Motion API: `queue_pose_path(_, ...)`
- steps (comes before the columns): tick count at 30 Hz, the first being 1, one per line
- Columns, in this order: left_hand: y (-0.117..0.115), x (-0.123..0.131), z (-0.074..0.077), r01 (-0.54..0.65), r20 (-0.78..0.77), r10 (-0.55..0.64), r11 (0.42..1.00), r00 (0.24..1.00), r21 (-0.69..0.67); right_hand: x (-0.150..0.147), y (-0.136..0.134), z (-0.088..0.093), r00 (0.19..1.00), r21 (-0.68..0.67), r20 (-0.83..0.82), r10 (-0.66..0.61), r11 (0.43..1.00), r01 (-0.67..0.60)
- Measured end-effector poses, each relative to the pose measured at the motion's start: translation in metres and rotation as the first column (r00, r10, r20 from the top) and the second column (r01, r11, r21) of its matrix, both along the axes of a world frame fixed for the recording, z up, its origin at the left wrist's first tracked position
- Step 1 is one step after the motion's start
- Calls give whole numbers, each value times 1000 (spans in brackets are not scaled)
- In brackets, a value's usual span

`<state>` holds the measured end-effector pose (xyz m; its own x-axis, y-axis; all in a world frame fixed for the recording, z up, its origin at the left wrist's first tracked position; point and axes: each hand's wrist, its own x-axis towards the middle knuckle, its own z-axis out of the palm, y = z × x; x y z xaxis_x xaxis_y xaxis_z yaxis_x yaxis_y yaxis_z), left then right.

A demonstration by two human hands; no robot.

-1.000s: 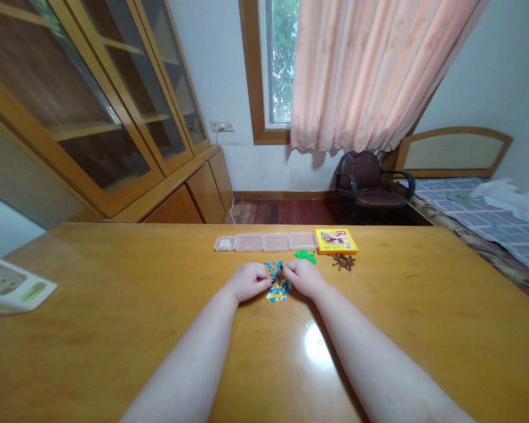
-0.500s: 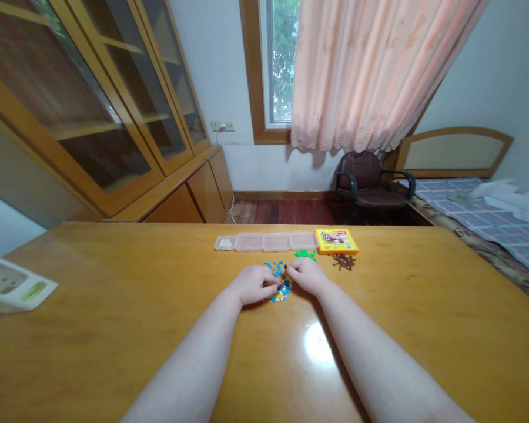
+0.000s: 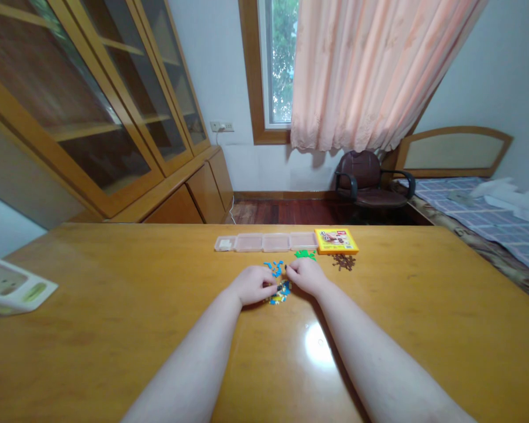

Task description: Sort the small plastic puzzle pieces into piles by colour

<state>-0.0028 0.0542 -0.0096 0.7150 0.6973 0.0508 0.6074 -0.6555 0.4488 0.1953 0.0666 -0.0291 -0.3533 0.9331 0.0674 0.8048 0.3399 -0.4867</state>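
My left hand point(image 3: 254, 284) rests at the left side of a pile of small mixed pieces point(image 3: 278, 299), blue, yellow and white. Its fingers are bent together with the tips at the pile; whatever they hold is too small to make out. Across from it, my right hand point(image 3: 307, 276) has its fingers closed in a pinch beside the loose blue pieces point(image 3: 273, 268), and I cannot make out what is in them. Just beyond the right hand lie small green pieces point(image 3: 305, 254). A heap of brown pieces point(image 3: 344, 262) sits farther right.
A row of clear plastic trays point(image 3: 276, 241) lies near the table's far edge, beside a yellow box point(image 3: 337, 241). On the table's left stands a white object point(image 3: 15, 285) with a window-like panel. Past the table are a chair point(image 3: 365, 182) and a bed point(image 3: 506, 211).
The right fingertips have shifted very slightly away from the mixed pile. The left fingers have moved a little, and some pieces in the pile lie differently.
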Motion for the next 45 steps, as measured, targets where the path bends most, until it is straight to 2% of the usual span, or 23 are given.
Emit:
queue_pose_path(2,0,0,-1,-9,2,9,1000,1000,1,1,0,0,999,-1,-23,25,1000,-25)
queue_pose_path(6,2,-2,-4,-21,29,21,1000,999,1,1,0,-2,982,14,-70,173,985,-173)
queue_pose_path(8,2,-3,-5,-45,41,45,999,998,9,2,0,-3,979,16,-60,195,981,-194)
queue_pose_path(15,2,-2,-5,-50,64,52,998,997,-36,6,4,-4,999,-1,-35,30,1000,-30)
queue_pose_path(20,-1,1,-3,-23,23,25,998,999,-60,6,4,-3,996,52,-58,-67,996,70)
queue_pose_path(23,0,0,-3,-26,-14,26,999,1000,-37,6,5,-4,997,51,-63,-42,998,45)
queue_pose_path(28,4,-3,-7,-105,-40,107,994,993,41,6,3,-4,983,-5,-131,126,992,-127)
queue_pose_path(32,4,-2,-7,-108,-24,110,992,994,70,7,0,-2,963,-71,-190,191,976,-208)
queue_pose_path(36,4,-1,-5,-108,-28,110,991,993,85,5,0,-1,974,-54,-137,182,980,-191)
queue_pose_path(41,4,-1,-6,-110,3,110,991,994,75,3,1,-1,996,-4,-35,82,997,-82)
queue_pose_path(45,5,-3,-7,-193,9,194,974,981,120,3,1,-1,996,2,-72,45,999,-45)
